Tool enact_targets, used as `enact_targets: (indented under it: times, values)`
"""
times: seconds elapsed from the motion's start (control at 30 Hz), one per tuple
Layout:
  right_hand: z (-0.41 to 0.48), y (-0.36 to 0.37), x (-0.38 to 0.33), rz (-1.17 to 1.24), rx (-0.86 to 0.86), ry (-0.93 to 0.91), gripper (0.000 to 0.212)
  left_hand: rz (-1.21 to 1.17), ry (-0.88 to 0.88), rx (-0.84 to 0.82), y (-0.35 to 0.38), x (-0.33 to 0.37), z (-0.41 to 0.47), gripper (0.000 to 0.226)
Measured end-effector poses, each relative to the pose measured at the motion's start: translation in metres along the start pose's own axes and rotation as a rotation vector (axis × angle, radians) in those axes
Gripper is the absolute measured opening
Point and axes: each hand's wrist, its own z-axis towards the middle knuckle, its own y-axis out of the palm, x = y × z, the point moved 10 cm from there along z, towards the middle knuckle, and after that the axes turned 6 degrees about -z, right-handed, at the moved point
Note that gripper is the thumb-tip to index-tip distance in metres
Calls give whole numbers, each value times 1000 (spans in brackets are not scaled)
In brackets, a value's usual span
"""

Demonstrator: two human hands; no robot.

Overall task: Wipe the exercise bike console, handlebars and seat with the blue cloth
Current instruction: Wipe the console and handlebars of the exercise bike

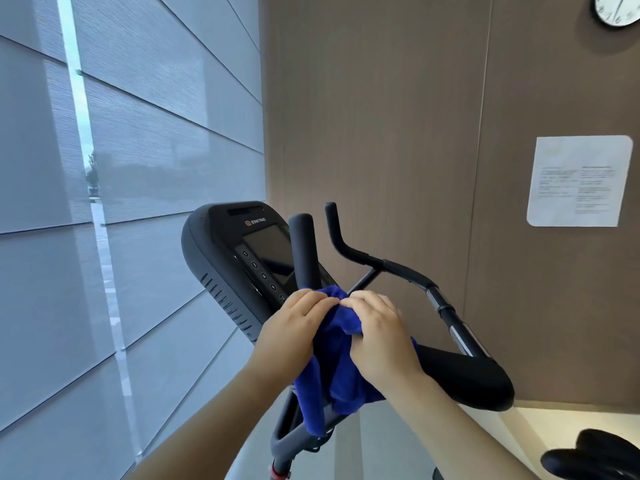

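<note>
The blue cloth hangs bunched between both hands, in front of the exercise bike. My left hand grips its upper left part. My right hand pinches the top edge beside it, fingertips nearly touching the left hand's. The dark console with its black screen tilts up just behind my left hand. Black handlebars rise behind the cloth, and a padded elbow rest juts out to the right. The black seat shows at the bottom right corner.
A window with grey blinds fills the left side. A brown panelled wall stands close behind the bike, with a paper notice and a clock on it. Pale floor lies below.
</note>
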Motion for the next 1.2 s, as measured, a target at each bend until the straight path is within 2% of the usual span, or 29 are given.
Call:
enact_targets:
  times: [0.1, 0.2, 0.37, 0.47, 0.57, 0.77, 0.93, 0.97, 1.03, 1.1, 1.2]
  values:
    - [25, -27, -22, -33, 172, -93, 50, 127, 77, 65, -34, 2, 21, 59]
    - [59, -44, -40, -54, 298, -125, 56, 150, 2, 141, -59, -11, 43, 57]
    - [71, 16, -29, 19, 26, -10, 71, 180, -105, -72, -14, -43, 44, 74]
    - [54, 28, -15, 39, -8, 4, 74, 332, -49, -142, 10, -37, 37, 73]
    - [45, 27, -7, -16, -70, -5, 67, 376, -51, -156, 22, -31, 26, 75]
    - [20, 10, -6, -257, -254, -131, 43, 175, -93, -256, 48, -14, -9, 60]
    - [6, -19, 24, -454, -403, -128, 51, 83, 12, -268, 55, 21, -10, 65]
    - [4, -22, 35, -437, -458, -89, 55, 89, 13, -273, 58, 23, -9, 65]
    - [-4, -21, 52, -238, -544, 29, 56, 126, 13, -296, 68, 22, -7, 61]
    - [-13, -10, 59, -76, -560, 123, 59, 159, 8, -318, 77, 20, -1, 58]
    - [-17, 11, 59, -322, -484, 64, 65, 232, 66, -312, 76, 25, 8, 54]
